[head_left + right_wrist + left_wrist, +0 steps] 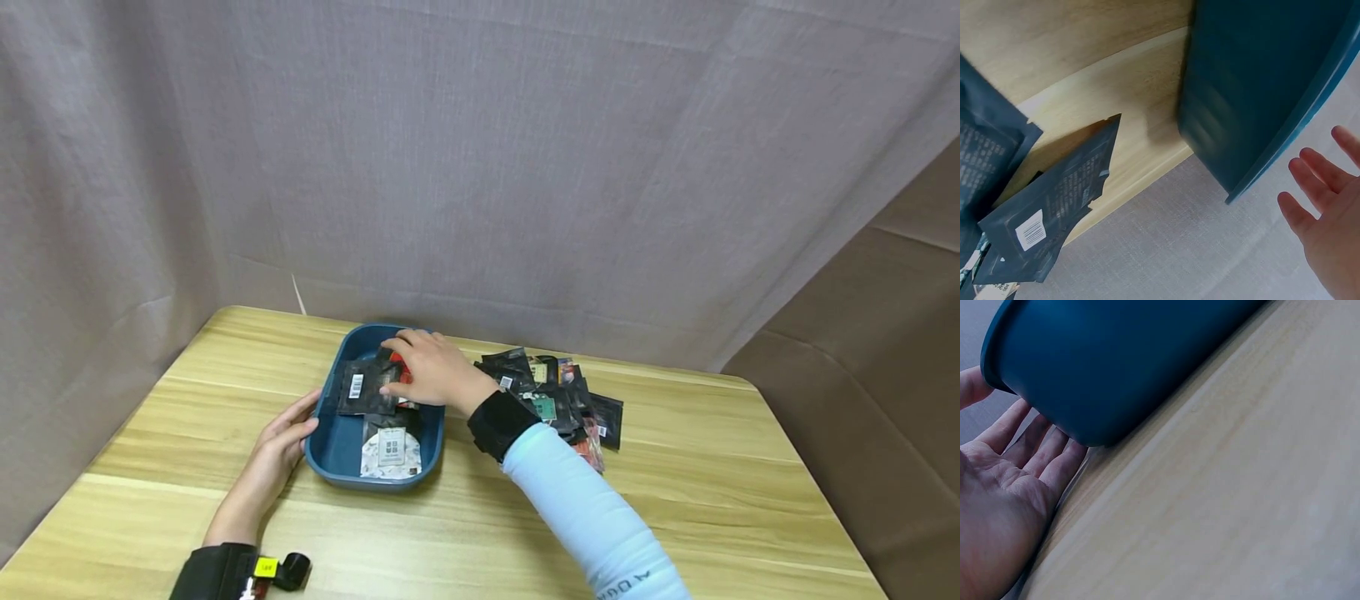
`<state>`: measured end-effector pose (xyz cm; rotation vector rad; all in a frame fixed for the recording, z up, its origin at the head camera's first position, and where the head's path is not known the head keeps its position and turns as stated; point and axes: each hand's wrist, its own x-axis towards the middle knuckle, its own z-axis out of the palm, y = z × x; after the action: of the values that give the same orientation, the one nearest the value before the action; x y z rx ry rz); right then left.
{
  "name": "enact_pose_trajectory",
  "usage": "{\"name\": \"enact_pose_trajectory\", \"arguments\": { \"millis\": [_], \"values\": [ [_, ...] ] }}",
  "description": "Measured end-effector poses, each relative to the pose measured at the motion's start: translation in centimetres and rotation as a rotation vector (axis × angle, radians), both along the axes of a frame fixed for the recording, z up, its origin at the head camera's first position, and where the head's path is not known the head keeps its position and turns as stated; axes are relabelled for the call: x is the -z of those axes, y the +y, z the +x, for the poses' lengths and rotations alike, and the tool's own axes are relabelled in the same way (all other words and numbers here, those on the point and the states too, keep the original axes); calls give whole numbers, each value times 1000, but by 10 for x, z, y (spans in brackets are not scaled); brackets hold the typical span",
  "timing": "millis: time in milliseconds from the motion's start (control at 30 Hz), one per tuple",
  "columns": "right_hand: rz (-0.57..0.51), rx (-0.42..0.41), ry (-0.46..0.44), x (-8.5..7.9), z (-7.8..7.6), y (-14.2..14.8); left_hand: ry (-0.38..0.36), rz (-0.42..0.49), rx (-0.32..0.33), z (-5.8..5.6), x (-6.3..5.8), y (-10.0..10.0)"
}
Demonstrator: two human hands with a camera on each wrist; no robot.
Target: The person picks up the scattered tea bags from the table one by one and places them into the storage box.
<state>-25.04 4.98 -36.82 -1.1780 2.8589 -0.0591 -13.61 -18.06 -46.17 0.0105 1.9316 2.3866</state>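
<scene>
A blue plastic bin stands on the table. Inside it lie a black packet with a white barcode label, a white-and-black packet nearer its front, and a partly hidden red one. My left hand rests against the bin's left side, fingers extended; in the left wrist view, that hand touches the bin wall. Above the bin, my right hand spreads its fingers over the black packet, holding nothing that I can see. In the right wrist view, the right hand shows loosely extended fingers beside the bin's rim.
Right of the bin, a loose pile of small, mostly black packets lies on the wooden table. One packet in the right wrist view tilts up from that pile. A grey cloth hangs behind the table.
</scene>
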Motion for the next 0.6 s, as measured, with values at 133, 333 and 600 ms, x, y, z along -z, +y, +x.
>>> {"name": "enact_pose_trajectory", "arguments": {
  "millis": [133,333,600],
  "values": [
    [-27,-14,13,0,3,11,0,-1,5,-1,-1,2],
    [-96,12,12,0,5,37,6,-3,1,-2,-1,3],
    [-113,108,-19,4,-3,77,15,-2,4,-2,-2,3]
  ]
}}
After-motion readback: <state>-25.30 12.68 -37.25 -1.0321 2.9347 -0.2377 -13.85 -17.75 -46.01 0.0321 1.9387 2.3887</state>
